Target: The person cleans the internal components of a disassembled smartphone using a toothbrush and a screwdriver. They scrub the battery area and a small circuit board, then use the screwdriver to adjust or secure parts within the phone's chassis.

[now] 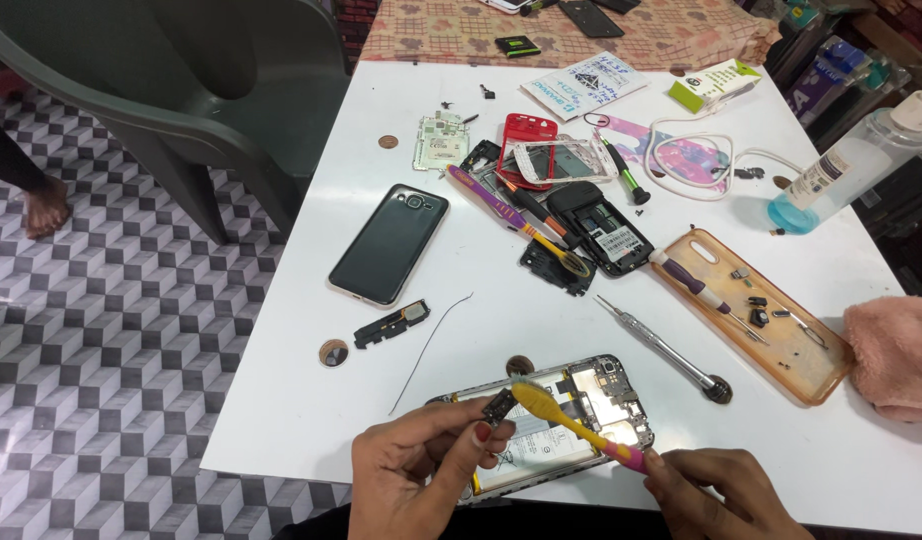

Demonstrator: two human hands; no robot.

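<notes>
Person seated at white tabletop (281,400), both hands at near edge. Left hand (406,475) w/ clenched grip, pinching a small dark part (499,405) betw. thumb and fingers, held just above the opened phone (581,410). Right hand (721,495) grasping a toothbrush (571,420) by its pink end; yellow shaft runs up-left, bristle head touching the small dark part. The opened phone lies flat under both, back off, battery and board exposed, near the tabletop's front edge.

Just right of it: metal screwdriver (661,345), lying diagonally. Further right, orange phone case (811,380) used as tray, w/ a purple-handled screwdriver (696,285) and small screws/bits inside. Pink cloth (896,355) at far right edge.

Left-centre: dark phone back cover (389,243), camera cutout at top. Below it a small black component (391,323) and a round brown disc (333,352); thin wire (431,350) curves beside them.

Mid-tabletop pile: second toothbrush (501,210), purple/yellow, over black phone frame (599,232); red frame (526,140) and clear case (561,160) behind; green circuit board (441,140) to the left. Far side: white cable (696,150) coiled, clear bottle of blue liquid (841,175), green-white box (713,85), printed packet (584,85).

Grey plastic chair (181,90) off the left side; patterned tile floor (101,350). Another person's foot (46,205) at far left.
</notes>
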